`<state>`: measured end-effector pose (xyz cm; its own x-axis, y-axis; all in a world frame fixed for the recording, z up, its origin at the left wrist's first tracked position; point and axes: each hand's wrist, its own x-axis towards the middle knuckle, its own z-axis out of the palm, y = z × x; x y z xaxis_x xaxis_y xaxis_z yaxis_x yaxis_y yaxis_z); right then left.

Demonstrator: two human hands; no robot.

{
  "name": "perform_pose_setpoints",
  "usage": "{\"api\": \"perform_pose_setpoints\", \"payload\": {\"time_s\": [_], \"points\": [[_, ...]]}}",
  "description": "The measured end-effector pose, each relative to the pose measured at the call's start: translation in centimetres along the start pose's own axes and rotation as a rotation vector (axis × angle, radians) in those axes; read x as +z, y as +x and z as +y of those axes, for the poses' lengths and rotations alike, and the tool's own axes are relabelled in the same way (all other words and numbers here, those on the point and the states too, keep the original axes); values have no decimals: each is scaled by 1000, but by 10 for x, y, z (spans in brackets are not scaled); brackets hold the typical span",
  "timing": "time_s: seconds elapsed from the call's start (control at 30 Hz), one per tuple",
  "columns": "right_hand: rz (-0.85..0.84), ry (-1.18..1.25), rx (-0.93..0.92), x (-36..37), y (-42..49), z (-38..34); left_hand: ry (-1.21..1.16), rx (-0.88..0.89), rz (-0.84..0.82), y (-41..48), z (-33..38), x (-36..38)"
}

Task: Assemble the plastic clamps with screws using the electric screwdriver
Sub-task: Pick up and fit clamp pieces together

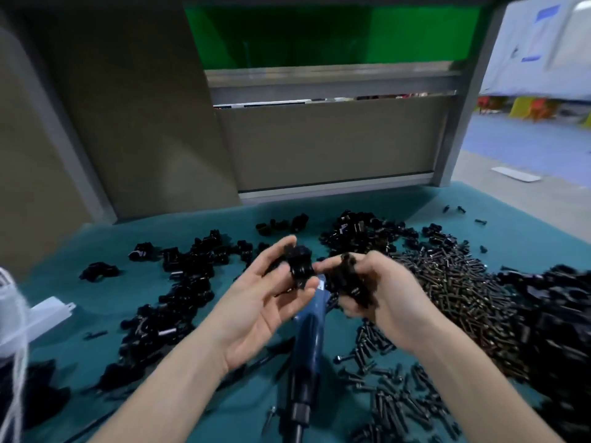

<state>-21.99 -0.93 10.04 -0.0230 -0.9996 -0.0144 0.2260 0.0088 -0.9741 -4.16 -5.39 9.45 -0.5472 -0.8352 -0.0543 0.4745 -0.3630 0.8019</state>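
Pinching grip on the left hand (265, 302): thumb and fingertips hold one black plastic clamp piece (299, 265) above the middle of the tabletop (243, 404). The right hand (383, 295) has its grip curled round a small bunch of clamp parts (350, 281), index finger stretched toward the left hand's piece. The two loads sit just beside each other; blur hides whether they touch.

Directly beneath both hands the blue electric screwdriver (308, 340) lies flat. Its long axis runs from the near edge toward the far edge, cable end nearest the person and tip hidden under the hands. Neither hand touches it.

The heap of dark screws (454, 282) spreads toward the right edge, so the right hand is the nearer one for a screw, once it sheds its bunch. Loose clamps (185, 282) are scattered toward the left edge and the far side. A teal cover lines the tabletop. A grey panel (332, 142) and green sheet (332, 33) stand behind, and blue workshop floor (524, 145) shows at the right.
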Motion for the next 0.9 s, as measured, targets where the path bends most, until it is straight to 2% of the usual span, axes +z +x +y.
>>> {"api": "perform_pose_setpoints", "payload": {"time_s": [0.17,0.3,0.43,0.63,0.9], "points": [[6,-218,-92,28,-37,16,172,127,139,-56,-20,-5],[41,-95,-88,45,-62,33,364,191,164,-85,-28,-10],[94,11,-14,55,-77,43,446,192,201,-102,-33,-14],[83,63,77,71,-86,52,486,225,164,-116,-40,-15],[68,-25,22,79,-91,52,449,268,258,-124,-46,-20]]}}
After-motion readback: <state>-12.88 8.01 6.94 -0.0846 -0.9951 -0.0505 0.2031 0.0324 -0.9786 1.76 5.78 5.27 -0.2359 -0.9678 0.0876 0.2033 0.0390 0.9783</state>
